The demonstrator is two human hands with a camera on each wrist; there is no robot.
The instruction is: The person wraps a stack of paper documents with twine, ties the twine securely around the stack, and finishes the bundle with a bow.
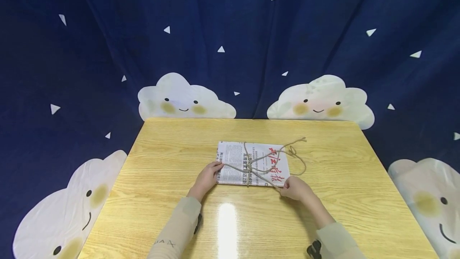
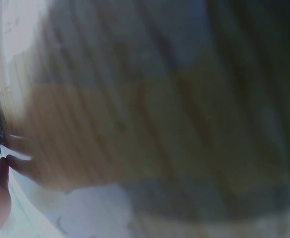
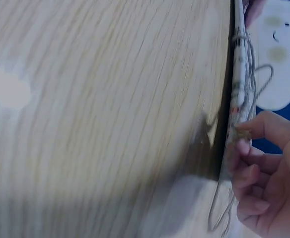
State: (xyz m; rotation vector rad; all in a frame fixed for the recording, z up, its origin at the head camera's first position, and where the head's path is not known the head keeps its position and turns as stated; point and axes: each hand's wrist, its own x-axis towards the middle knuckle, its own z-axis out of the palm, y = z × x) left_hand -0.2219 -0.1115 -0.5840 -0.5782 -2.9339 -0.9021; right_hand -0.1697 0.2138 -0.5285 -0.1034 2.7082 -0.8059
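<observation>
A wooden surface [image 1: 161,151], pale yellow with a fine grain, fills the near half of the head view, its far edge straight against a dark blue curtain [image 1: 230,11]. Small white triangles are scattered over the curtain, which hangs in soft folds across the far side and down the left and right. White clouds with smiling faces and yellowish cheeks show on it: a far left cloud [image 1: 179,93], a far right cloud [image 1: 320,91], and a larger one at each near side. A bright glare [image 1: 227,231] lies on the near middle of the surface.

A folded newspaper [image 1: 230,155] lies flat near the middle of the surface, with black print and large red characters toward its right end. String [image 1: 249,168] crosses it and meets in a knot near its middle; loose loops and an end trail past the right edge onto the surface.

The left hand [image 1: 206,177] pinches the string at the newspaper's left edge. The right hand [image 1: 298,189] pinches another length of string at the near right corner, thumb against finger. Both arms wear light sleeves.
</observation>
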